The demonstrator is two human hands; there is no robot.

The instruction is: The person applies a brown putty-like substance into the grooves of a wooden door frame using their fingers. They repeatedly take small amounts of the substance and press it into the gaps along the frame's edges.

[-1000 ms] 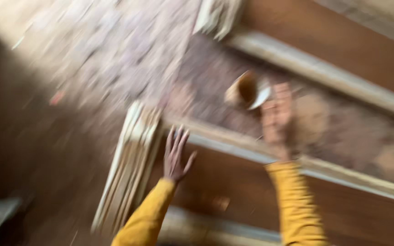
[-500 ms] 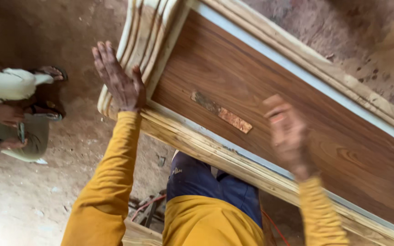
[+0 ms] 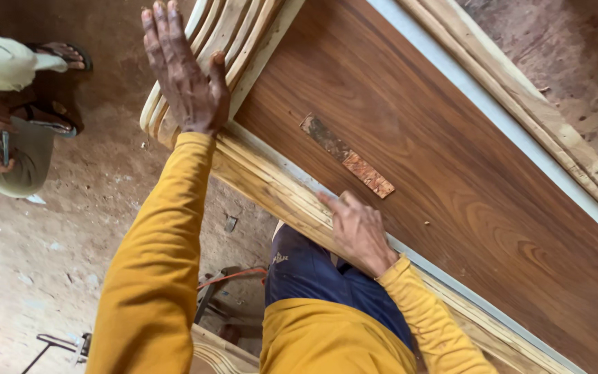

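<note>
Left hand (image 3: 185,76) flat and wide on frame (image 3: 243,41), upper left; right hand (image 3: 358,232) spread on door (image 3: 451,173), centre. Keep both palms pressing evenly.

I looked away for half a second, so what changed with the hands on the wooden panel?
The right hand slid down from the brown panel face onto its pale moulded frame edge. The left hand stayed flat on the frame's corner. Neither hand grips anything. The person crouching nearby stayed put.
</note>
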